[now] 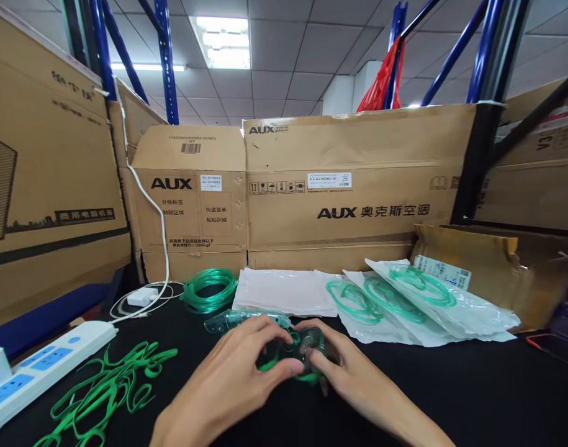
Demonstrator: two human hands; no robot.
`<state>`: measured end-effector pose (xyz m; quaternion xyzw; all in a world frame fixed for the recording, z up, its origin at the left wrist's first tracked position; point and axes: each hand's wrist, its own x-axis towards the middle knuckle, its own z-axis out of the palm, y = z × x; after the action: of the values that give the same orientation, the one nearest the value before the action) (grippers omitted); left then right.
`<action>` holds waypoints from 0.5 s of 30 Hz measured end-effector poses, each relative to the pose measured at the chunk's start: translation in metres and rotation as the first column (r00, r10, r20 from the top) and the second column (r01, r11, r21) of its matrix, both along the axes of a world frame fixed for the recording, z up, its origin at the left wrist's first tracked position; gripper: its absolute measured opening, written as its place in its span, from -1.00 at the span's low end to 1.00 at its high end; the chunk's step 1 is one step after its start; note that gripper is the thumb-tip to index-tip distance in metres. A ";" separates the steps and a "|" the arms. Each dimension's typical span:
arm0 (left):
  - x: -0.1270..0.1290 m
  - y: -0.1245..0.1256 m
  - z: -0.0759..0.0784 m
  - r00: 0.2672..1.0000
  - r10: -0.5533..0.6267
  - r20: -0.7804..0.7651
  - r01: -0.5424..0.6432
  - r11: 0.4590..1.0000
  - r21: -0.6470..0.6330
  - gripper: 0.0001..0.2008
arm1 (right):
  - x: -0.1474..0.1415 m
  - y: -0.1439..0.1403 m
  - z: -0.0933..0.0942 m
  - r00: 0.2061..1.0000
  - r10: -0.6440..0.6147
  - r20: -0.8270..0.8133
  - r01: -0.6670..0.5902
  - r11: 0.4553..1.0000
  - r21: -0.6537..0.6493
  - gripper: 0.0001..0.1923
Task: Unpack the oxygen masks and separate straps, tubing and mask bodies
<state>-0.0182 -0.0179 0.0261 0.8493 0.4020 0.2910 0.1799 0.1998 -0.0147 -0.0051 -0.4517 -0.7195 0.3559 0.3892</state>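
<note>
Both of my hands meet over the black table, at the lower middle of the head view. Between them is a small see-through breathing mask (313, 340) with a green tint, partly covered by fingers. My left hand (241, 366) has its thumb and fingers curled on the mask's left side, near a green ring-like part. From the right, my right hand (346, 363) grips the mask with its thumb on the near face. Just beyond my left fingers lies a clear, pale-green plastic piece (228, 321), its right end close to the mask.
Green elastic straps (120, 379) lie tangled at left beside a white power strip (51, 366). Behind are coiled green tubing (210, 290), white packets (286, 292) and packaged tubing sets (405, 298). Cardboard boxes (358, 239) wall off the back; a phone-like object (558, 338) sits far right.
</note>
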 end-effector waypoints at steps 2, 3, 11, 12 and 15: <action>0.010 -0.001 -0.008 0.999 -0.035 -0.004 0.035 0.999 0.003 -0.74 | -0.002 -0.001 0.001 1.000 -0.003 -0.008 0.003 1.000 0.027 -0.70; 0.015 -0.001 -0.012 0.999 -0.049 -0.009 0.049 0.999 0.005 -0.74 | -0.002 -0.001 0.001 1.000 -0.010 -0.013 0.010 0.999 0.042 -0.71; 0.017 -0.003 -0.019 0.993 -0.097 -0.060 0.103 0.988 0.117 -0.87 | -0.007 -0.005 0.002 1.000 0.015 0.003 -0.015 1.000 -0.006 -0.72; 0.013 -0.002 -0.017 0.994 -0.079 -0.078 0.088 0.990 0.113 -0.87 | -0.005 -0.004 0.002 0.999 -0.001 0.037 0.000 1.000 0.025 -0.72; -0.001 0.002 -0.011 0.995 -0.006 -0.098 0.013 0.997 0.073 -0.86 | 0.004 -0.001 0.006 0.984 -0.101 0.146 0.083 0.989 0.119 -0.71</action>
<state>-0.0187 -0.0160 0.0152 0.8706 0.3953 0.2626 0.1300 0.2036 -0.0159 0.0007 -0.4876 -0.7443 0.2611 0.3744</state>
